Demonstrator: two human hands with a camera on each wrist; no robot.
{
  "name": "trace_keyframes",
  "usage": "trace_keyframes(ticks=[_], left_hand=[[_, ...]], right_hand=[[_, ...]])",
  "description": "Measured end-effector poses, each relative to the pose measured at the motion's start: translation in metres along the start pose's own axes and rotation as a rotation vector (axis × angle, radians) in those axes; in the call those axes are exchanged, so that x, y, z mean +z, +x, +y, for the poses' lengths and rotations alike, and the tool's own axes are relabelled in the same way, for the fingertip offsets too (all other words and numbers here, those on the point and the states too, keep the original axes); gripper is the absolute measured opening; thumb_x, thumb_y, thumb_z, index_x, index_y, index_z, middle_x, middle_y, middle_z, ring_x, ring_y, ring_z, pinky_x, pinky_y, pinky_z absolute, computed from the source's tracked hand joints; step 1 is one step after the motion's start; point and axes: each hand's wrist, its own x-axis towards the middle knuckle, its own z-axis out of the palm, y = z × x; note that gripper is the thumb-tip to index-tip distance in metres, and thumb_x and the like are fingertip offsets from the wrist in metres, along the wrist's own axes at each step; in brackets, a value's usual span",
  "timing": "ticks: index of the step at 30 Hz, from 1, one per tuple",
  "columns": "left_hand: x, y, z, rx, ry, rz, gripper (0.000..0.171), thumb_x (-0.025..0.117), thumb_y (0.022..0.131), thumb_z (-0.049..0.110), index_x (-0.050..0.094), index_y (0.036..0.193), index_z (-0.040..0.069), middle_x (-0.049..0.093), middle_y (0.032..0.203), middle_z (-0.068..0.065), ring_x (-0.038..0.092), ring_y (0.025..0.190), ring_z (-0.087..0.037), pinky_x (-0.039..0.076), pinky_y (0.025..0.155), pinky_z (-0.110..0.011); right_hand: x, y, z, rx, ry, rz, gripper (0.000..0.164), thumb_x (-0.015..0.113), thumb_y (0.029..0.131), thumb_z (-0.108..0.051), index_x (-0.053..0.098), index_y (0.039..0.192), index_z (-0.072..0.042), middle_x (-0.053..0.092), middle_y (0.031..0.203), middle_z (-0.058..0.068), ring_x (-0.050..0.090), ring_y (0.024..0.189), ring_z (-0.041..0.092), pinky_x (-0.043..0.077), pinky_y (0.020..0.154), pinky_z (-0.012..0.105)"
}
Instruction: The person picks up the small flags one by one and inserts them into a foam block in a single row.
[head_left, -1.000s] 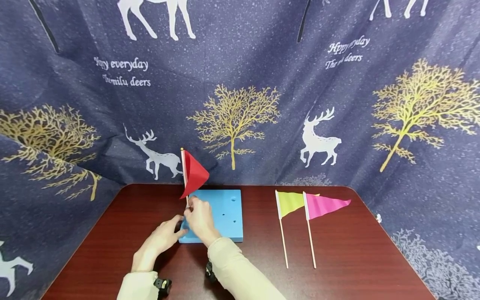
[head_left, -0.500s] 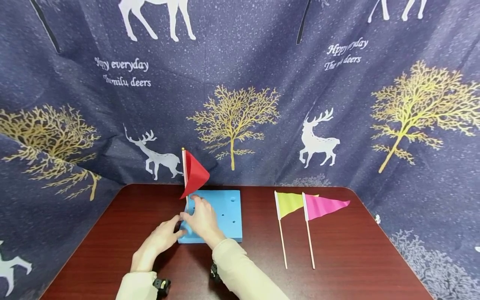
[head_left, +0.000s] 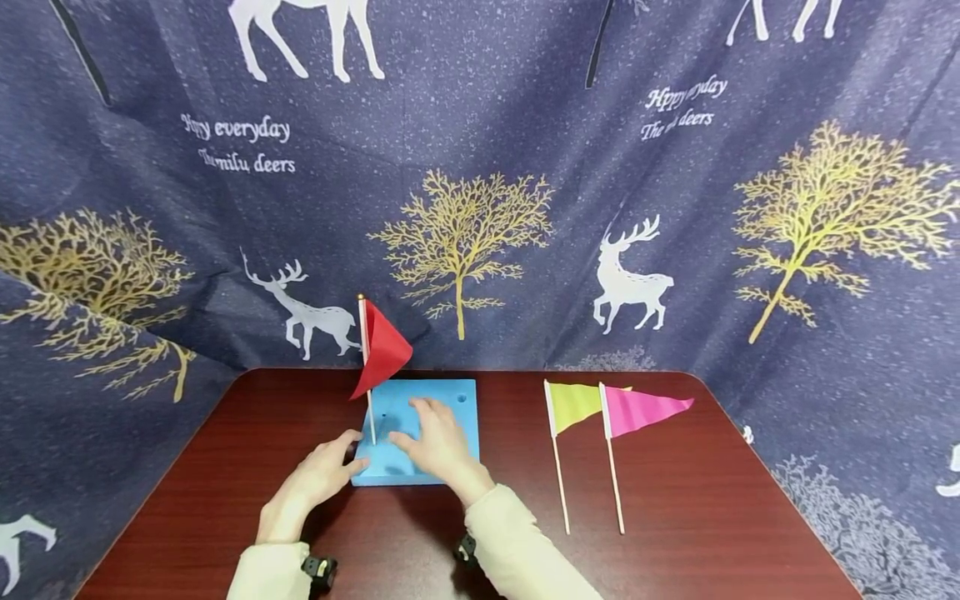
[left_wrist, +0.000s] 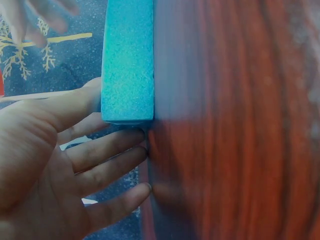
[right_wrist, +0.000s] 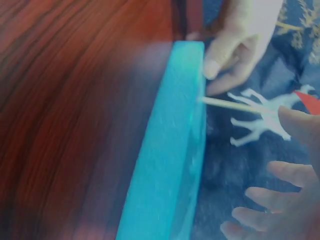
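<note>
A red triangular flag (head_left: 385, 346) stands on its thin pale stick in the front-left part of a thick blue foam board (head_left: 390, 458), leaning slightly. Nobody grips the stick. My left hand (head_left: 315, 475) rests against the board's left side, its thumb on the top face and its other fingers fairly straight along the edge in the left wrist view (left_wrist: 95, 160). Over the board, to the right of the stick, my right hand (head_left: 442, 446) hovers with loosely spread fingers and holds nothing. It hides part of the board and some of its holes.
On the right of the dark red wooden table (head_left: 517, 467) lie a yellow flag (head_left: 572, 404) and a pink flag (head_left: 641, 408) side by side, sticks toward me. The pink one overlaps the yellow cloth. A patterned blue cloth (head_left: 510, 108) hangs behind the table.
My right hand has let go of the red flag's stick and drawn off to the right, its fingers spreading. The flag stays standing. My left hand keeps its place at the board.
</note>
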Motion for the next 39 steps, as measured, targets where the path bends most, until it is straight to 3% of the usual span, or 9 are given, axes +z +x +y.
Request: trace_keyframes(ticks=[9, 13, 19, 30, 35, 39], left_hand=[[-0.001, 0.002, 0.0, -0.01, 0.009, 0.0, 0.046, 0.071, 0.091, 0.024, 0.055, 0.127, 0.001, 0.065, 0.112, -0.02, 0.063, 0.101, -0.033, 0.048, 0.085, -0.053], [-0.002, 0.002, 0.002, -0.012, 0.01, 0.0, 0.046, 0.071, 0.091, 0.024, 0.055, 0.127, 0.001, 0.065, 0.113, -0.019, 0.063, 0.102, -0.033, 0.048, 0.086, -0.052], [-0.001, 0.003, 0.002, -0.002, 0.013, 0.002, 0.045, 0.07, 0.091, 0.023, 0.055, 0.127, 0.001, 0.065, 0.112, -0.019, 0.063, 0.101, -0.033, 0.048, 0.085, -0.052], [0.0, 0.002, 0.003, -0.018, -0.001, -0.013, 0.047, 0.07, 0.091, 0.025, 0.054, 0.129, 0.001, 0.063, 0.117, -0.02, 0.062, 0.104, -0.033, 0.048, 0.088, -0.052], [0.001, 0.001, 0.001, -0.016, -0.003, -0.01, 0.047, 0.07, 0.091, 0.026, 0.055, 0.128, 0.0, 0.063, 0.116, -0.02, 0.062, 0.104, -0.033, 0.049, 0.086, -0.051], [0.001, 0.0, 0.0, -0.016, -0.003, -0.005, 0.047, 0.07, 0.091, 0.025, 0.054, 0.128, 0.001, 0.064, 0.115, -0.019, 0.062, 0.102, -0.032, 0.049, 0.085, -0.051]], right_hand=[[-0.039, -0.027, 0.036, 0.07, 0.05, 0.001, 0.043, 0.068, 0.091, -0.034, 0.063, 0.126, -0.012, 0.058, 0.128, 0.01, 0.054, 0.117, 0.033, 0.047, 0.085, 0.054], [-0.054, -0.04, 0.055, 0.115, 0.061, 0.005, 0.039, 0.067, 0.091, -0.031, 0.063, 0.125, -0.012, 0.058, 0.128, 0.011, 0.053, 0.119, 0.034, 0.046, 0.086, 0.058], [-0.073, -0.057, 0.081, 0.146, 0.041, 0.054, 0.034, 0.069, 0.09, -0.023, 0.065, 0.119, -0.006, 0.063, 0.117, 0.014, 0.057, 0.111, 0.036, 0.045, 0.089, 0.054], [-0.089, -0.078, 0.122, 0.202, -0.024, 0.07, 0.034, 0.071, 0.087, -0.016, 0.064, 0.116, 0.001, 0.066, 0.112, 0.018, 0.061, 0.106, 0.037, 0.047, 0.089, 0.052], [-0.094, -0.084, 0.132, 0.24, -0.057, 0.015, 0.033, 0.073, 0.084, -0.015, 0.066, 0.112, 0.001, 0.068, 0.104, 0.017, 0.064, 0.098, 0.036, 0.049, 0.084, 0.051], [-0.096, -0.085, 0.139, 0.25, -0.104, -0.01, 0.017, 0.075, 0.08, -0.013, 0.068, 0.093, -0.005, 0.068, 0.084, 0.008, 0.065, 0.078, 0.028, 0.051, 0.07, 0.045]])
